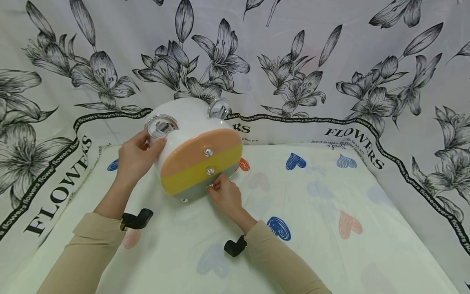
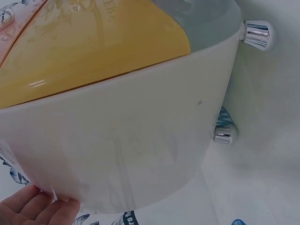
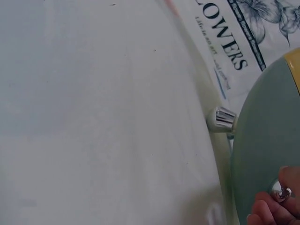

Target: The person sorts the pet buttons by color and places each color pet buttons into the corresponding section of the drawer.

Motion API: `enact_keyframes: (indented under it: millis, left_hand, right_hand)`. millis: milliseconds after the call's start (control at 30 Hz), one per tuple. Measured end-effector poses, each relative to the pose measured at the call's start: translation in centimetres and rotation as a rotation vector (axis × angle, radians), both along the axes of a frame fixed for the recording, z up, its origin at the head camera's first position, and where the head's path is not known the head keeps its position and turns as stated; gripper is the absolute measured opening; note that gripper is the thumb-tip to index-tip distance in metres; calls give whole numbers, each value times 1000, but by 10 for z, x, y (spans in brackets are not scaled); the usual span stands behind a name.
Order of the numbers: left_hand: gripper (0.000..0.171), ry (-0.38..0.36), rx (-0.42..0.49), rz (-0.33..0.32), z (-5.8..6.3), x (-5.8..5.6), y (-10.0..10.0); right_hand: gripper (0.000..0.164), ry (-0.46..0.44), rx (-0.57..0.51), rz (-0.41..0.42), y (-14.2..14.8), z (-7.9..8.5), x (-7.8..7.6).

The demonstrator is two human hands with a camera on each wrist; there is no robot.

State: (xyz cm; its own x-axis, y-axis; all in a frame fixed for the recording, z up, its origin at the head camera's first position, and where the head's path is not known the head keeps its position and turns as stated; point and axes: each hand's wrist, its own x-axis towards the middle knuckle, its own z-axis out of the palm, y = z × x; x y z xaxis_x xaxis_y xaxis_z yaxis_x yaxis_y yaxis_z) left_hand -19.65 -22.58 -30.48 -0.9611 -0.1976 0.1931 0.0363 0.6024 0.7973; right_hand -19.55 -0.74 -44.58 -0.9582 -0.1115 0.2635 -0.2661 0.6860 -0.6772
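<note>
A glossy white rounded drawer box [image 1: 191, 112] stands slanted, its oval front striped orange, yellow and grey-green. Each stripe bears a silver knob, and two round chrome ears top the box. My left hand [image 1: 136, 157] grips the upper left side by one ear [image 1: 161, 125], thumb toward the front. In the left wrist view, its fingertips [image 2: 65, 211] touch the white shell. My right hand [image 1: 227, 197] pinches the lowest knob [image 3: 277, 188] on the grey-green drawer [image 3: 262, 145]. Silver feet [image 2: 258, 35] show beneath; whether they all touch the cloth I cannot tell.
A pale cloth with printed hearts [image 1: 295, 161] covers the surface under the box. Behind it hangs a white curtain with black flower drawings [image 1: 220, 61] and lettering. Black wrist mounts [image 1: 137, 219] sit at both wrists.
</note>
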Motion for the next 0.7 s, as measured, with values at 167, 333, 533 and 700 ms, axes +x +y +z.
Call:
enact_keyframes:
  millis: [167, 333, 533, 700]
  left_hand:
    - [71, -10, 3, -4, 1, -1, 0]
    - [73, -22, 10, -11, 0, -1, -1]
    - [71, -11, 7, -15, -1, -1, -2]
    - [72, -10, 4, -21, 0, 1, -2]
  right_hand:
    - [19, -41, 6, 15, 2, 1, 1]
    - [15, -41, 17, 123, 12, 4, 4]
    - [16, -16, 51, 271, 35, 3, 4]
    - [21, -7, 75, 331, 61, 8, 4]
